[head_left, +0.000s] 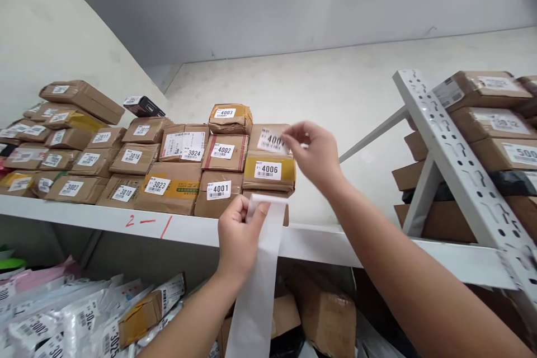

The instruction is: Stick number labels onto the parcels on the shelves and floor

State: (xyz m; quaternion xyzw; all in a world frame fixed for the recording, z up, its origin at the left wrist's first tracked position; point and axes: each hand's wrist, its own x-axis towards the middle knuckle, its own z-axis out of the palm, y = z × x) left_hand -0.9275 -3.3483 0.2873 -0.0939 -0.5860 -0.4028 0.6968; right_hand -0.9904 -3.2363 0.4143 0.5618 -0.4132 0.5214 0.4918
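My right hand (312,151) pinches the right edge of a white number label (271,140), which lies against the front of the top box (255,130) in a stack. The fingertips cover the label's last digit. Lower and to the left, my left hand (241,232) is closed on a white strip of label backing (262,279), folded over at the top and hanging down. Just under the upper label is a yellow-taped box (269,172) marked 4006. Beside it are boxes marked 4002 (224,152) and 4001 (218,190), with a box marked 4003 (230,117) on top.
More labelled boxes (134,158) fill the white shelf (180,228) to the left. A perforated metal upright (465,173) stands at the right, with stacked boxes (489,89) behind it. Bagged parcels (79,316) and a brown carton (329,313) sit on the level below.
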